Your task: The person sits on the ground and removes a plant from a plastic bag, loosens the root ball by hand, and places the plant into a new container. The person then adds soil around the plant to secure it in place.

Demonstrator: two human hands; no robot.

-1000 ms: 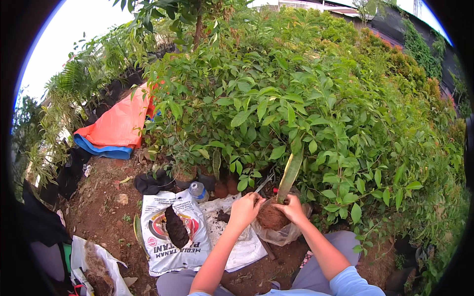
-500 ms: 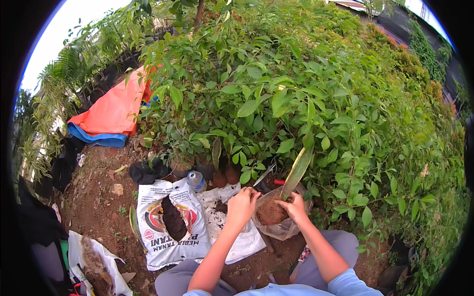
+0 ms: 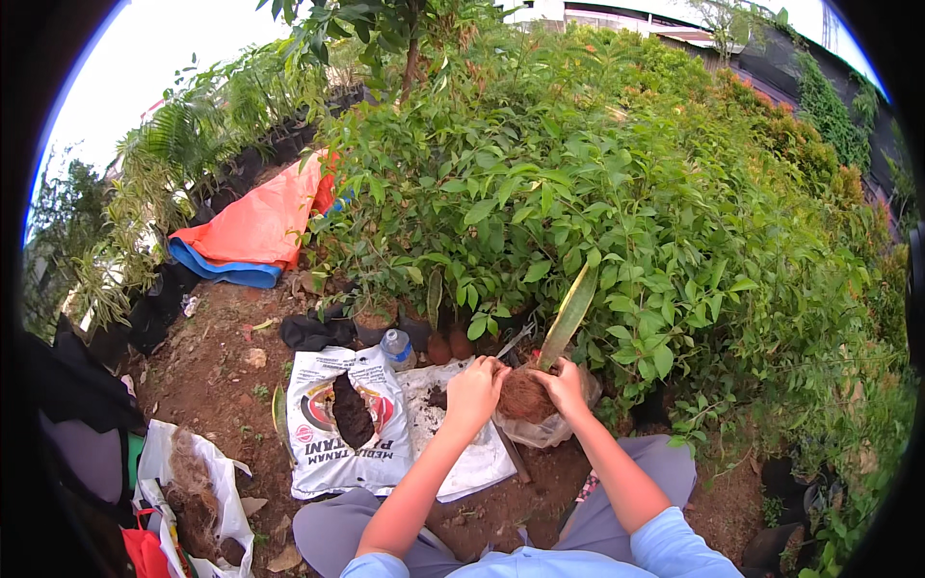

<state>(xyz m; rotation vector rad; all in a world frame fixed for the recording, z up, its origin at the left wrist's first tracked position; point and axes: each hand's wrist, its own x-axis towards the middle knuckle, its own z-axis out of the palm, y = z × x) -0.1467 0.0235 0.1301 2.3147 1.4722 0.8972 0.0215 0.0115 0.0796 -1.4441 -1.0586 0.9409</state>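
Note:
A brown ball of coconut fibre sits in front of me, over a clear plastic bag. Out of its top rises one long snake plant leaf, green with yellow edges. My right hand grips the ball's right side by the leaf's base, thumb on the fibre. On the upper left side of the ball, the fingers of my left hand are bent together and pinch at the fibre. Their tips are partly hidden.
Left of my hands lie a white sack with dark soil in its opening and a dirty white sheet. A water bottle stands behind. A white bag of loose fibre lies far left; leafy bushes crowd ahead.
My left hand has come in against the fibre ball, which was apart from it before. My right hand keeps its hold. The whole view has tilted up a little.

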